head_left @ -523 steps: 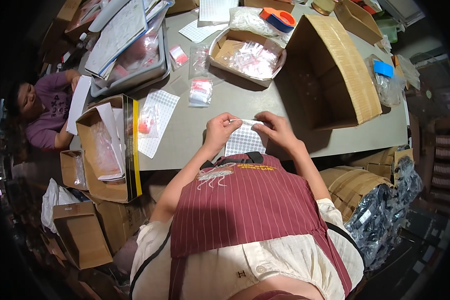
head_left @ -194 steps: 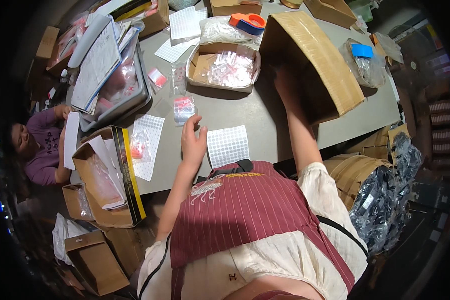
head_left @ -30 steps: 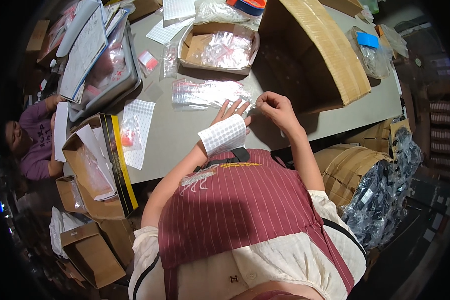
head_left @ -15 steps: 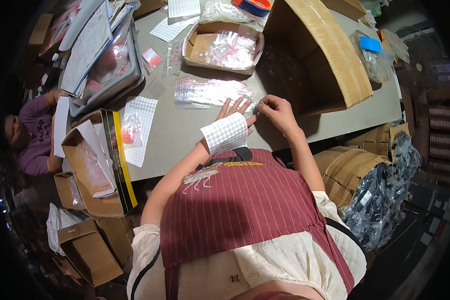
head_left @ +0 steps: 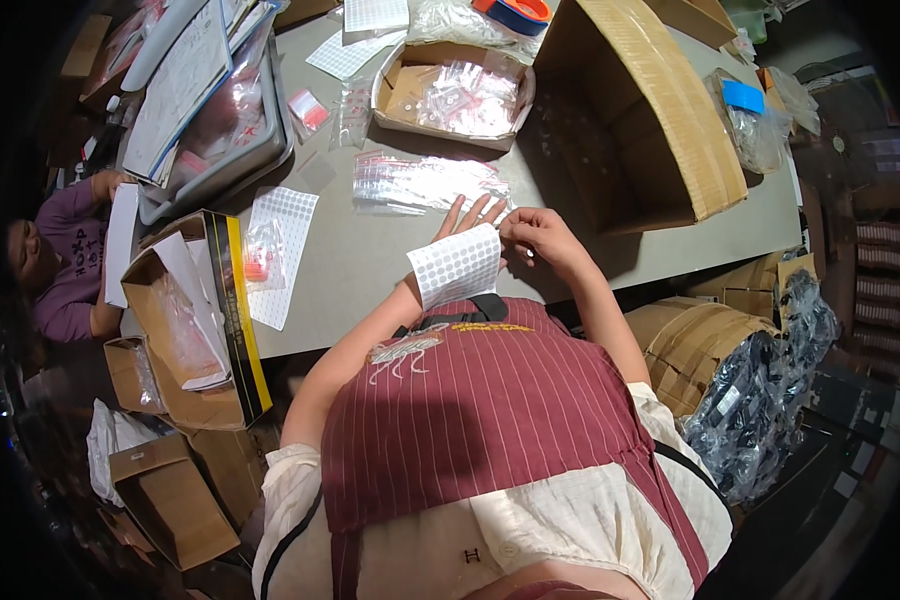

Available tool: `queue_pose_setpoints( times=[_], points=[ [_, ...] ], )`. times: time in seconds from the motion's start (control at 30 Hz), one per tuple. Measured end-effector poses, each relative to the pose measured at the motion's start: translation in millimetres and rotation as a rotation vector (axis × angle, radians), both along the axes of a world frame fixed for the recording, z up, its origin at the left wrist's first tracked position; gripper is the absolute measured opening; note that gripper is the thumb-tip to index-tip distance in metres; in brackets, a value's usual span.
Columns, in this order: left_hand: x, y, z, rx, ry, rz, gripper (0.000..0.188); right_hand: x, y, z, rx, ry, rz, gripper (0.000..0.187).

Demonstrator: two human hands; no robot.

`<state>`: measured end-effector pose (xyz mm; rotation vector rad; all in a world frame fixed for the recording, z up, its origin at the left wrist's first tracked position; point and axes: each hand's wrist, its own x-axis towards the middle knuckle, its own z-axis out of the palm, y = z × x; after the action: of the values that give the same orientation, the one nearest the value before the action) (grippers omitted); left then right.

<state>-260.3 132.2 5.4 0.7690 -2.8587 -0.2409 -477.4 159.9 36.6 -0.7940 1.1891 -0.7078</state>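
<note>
My left hand [head_left: 473,214] lies flat with its fingers spread at the near edge of a row of small clear zip bags [head_left: 425,183]. Across the back of that hand and wrist rests a curved white sheet of round grey stickers [head_left: 455,264]. My right hand [head_left: 542,240] is beside the left fingers, thumb and fingertips pinched together at the sheet's right edge. Whatever the pinch holds is too small to make out. Beyond the bags stands a shallow cardboard box [head_left: 395,100] holding several small filled clear bags [head_left: 465,98].
A large open carton [head_left: 685,110] stands on the right of the table. To the left are a grey bin [head_left: 282,150] with papers and bags, another sticker sheet [head_left: 295,225], and a black-and-yellow-edged box [head_left: 232,330]. A person in purple [head_left: 65,250] is at far left.
My right hand has moved slightly left and nearer, from the left fingertips to the sticker sheet's edge. The left hand stays spread with the sheet on it.
</note>
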Motion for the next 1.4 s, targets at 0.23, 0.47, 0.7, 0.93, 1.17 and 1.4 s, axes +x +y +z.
queue_pose_setpoints(
  times=[0.23,0.47,0.7,0.93,1.17,1.4],
  points=[
    [-2.9,4.4,3.0,-0.035,0.049,0.020,0.045,-10.6,-3.1,5.7,-0.090,0.094,-0.256,0.012],
    [-3.5,0.1,4.6,-0.137,0.030,-0.041,0.047,-15.3,0.8,15.7,-0.087,-0.048,-0.332,0.010],
    [-7.8,-0.3,18.2,0.073,0.074,0.010,0.048,-16.7,-6.6,-14.9,-0.290,0.465,-0.050,0.013],
    [-7.3,5.2,12.8,-0.018,0.207,0.041,0.046,2.7,-9.5,0.3,-0.577,1.108,0.035,0.026],
    [-3.9,11.9,4.4,-0.165,0.210,0.054,0.045,-21.4,-20.5,3.9,-0.314,0.878,0.054,0.034],
    [-8.3,8.4,2.3,-0.135,0.206,-0.011,0.037,-23.2,-15.9,-13.7,-0.404,0.530,-0.099,0.020]
  ],
)
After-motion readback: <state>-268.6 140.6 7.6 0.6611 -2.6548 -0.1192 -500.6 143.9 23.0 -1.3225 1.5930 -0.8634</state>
